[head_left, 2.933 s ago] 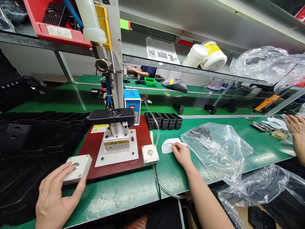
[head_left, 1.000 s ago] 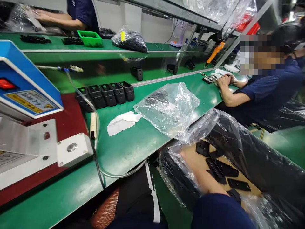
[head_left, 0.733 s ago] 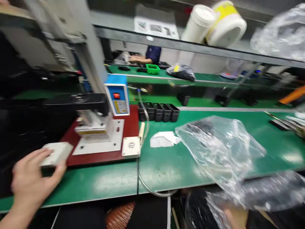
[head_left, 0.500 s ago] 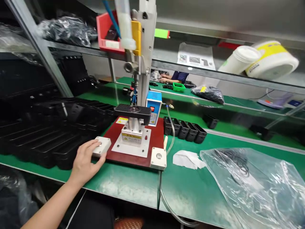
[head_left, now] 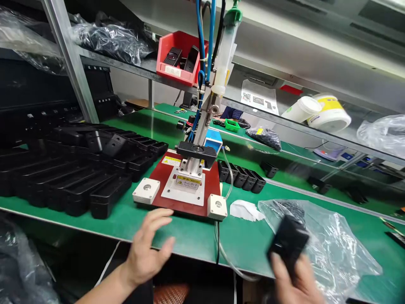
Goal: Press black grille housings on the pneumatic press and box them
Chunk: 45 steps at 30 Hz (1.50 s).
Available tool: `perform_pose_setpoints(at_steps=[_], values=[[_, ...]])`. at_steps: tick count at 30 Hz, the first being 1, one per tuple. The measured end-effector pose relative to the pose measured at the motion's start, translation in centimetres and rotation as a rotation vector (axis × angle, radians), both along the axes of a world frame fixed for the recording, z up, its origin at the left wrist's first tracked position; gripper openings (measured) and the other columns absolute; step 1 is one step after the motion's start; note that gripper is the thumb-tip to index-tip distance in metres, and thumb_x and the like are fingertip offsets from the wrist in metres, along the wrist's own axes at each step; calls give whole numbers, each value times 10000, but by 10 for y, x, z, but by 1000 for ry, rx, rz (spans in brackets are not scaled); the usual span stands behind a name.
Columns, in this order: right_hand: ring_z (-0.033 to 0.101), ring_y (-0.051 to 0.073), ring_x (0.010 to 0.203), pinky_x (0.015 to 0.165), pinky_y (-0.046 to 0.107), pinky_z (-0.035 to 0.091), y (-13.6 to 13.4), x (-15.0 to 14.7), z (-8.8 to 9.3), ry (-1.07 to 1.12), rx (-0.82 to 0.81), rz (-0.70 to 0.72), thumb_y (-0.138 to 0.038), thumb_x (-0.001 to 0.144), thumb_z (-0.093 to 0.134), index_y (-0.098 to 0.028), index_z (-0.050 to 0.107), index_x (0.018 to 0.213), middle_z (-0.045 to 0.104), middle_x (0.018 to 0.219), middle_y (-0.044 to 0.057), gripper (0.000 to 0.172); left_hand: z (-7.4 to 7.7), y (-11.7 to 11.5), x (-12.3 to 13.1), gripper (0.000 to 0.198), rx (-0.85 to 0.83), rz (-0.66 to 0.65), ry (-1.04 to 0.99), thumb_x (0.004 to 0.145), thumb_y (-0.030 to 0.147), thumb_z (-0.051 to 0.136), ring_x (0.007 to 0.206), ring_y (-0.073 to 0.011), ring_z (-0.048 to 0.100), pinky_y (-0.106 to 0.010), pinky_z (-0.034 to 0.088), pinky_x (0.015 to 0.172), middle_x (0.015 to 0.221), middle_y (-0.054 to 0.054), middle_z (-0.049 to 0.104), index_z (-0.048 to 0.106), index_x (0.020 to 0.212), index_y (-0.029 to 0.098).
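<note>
My left hand (head_left: 148, 249) is open above the bench's front edge, fingers apart, just short of the press's red base (head_left: 186, 211). My right hand (head_left: 295, 278) grips a black plastic box (head_left: 289, 242), both smeared by motion, over the clear plastic bag (head_left: 335, 240). On the press, a ribbed black part (head_left: 196, 152) lies across a metal post above a white plate. A white button box (head_left: 147, 191) sits at the base's left corner, another white button box (head_left: 217, 207) at its right corner.
Rows of long black housings (head_left: 79, 185) fill the bench's left. Several small black boxes (head_left: 242, 176) stand right of the press, behind a white cloth (head_left: 246, 210). A red bin (head_left: 180, 59) and white tubs (head_left: 329, 112) are on the shelf. A co-worker's sleeve (head_left: 232, 113) shows beyond.
My left hand has come off the left button box and moved right, toward me. My right hand has entered at lower right with a black box. The view has shifted and tilted.
</note>
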State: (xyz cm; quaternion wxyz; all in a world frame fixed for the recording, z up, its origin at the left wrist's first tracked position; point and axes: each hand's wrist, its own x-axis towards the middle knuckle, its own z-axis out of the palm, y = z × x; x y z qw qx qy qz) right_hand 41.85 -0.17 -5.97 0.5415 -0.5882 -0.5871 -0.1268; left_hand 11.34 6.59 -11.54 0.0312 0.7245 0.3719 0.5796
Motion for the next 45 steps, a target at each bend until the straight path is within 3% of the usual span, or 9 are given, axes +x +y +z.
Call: perform_pose_setpoints(at_steps=[4,9,19,24,29,32,37,41,45], values=[[580,210,883,723,353,515,33,-97,-6,-173,37,466,-190,898,572,-194,618,895,615,946,71,46,17,-29,35,612,-281,-379,-109,920,447,518,1258,-264,526,-391,528,972,1403,-157,479,298,1444,221],[559,233,961,773,393,511,43,-168,-13,-143,34,597,-163,888,601,-178,610,1060,597,1017,94,173,24,-33,24,637,-439,-364,-285,949,386,492,1281,-267,523,-430,451,1074,1424,-148,487,192,1494,248],[561,287,1132,881,472,531,30,-136,-10,-131,-83,711,-177,890,567,-220,542,1247,562,1218,135,360,27,-35,14,546,-722,-538,-660,933,510,482,1044,-220,626,-350,513,925,1247,-141,596,388,1390,227],[361,375,1364,1024,563,446,36,-108,13,-462,-79,817,-477,915,594,-233,391,1459,306,1516,171,630,46,-34,-1,474,-1181,-965,-753,930,548,456,616,-122,604,-228,462,567,832,-74,669,579,1171,159],[526,301,1201,950,428,536,43,-99,33,-639,-134,967,-504,867,655,-190,460,1406,539,1294,162,653,50,-33,-12,477,-1437,-1257,-759,895,543,465,459,-123,556,-223,420,455,643,-58,636,625,1044,119],[614,249,1032,815,350,583,54,-95,35,-547,-157,977,-498,841,690,-205,513,1344,607,1136,125,609,55,-29,-18,513,-1363,-1072,-711,854,587,519,528,-137,606,-214,427,443,831,-79,683,584,1137,165],[650,235,945,740,344,580,86,-91,46,-292,-59,807,-493,863,674,-248,615,1224,630,1072,100,441,73,-8,-12,409,-645,-502,-444,851,420,631,1072,-227,611,-330,536,858,1210,-105,617,558,1198,217],[637,246,997,821,389,559,127,-98,77,-201,53,782,-479,849,697,-243,659,1176,643,1085,101,404,102,38,1,297,-116,-217,-209,930,338,517,1194,-223,533,-394,432,1047,1208,-110,591,546,1197,210],[625,249,1028,924,439,512,181,-102,105,-122,102,693,-497,827,697,-231,698,1097,664,1078,93,379,138,102,5,307,-40,-132,-84,946,406,461,1138,-236,534,-422,413,1021,1168,-105,605,561,1147,197]])
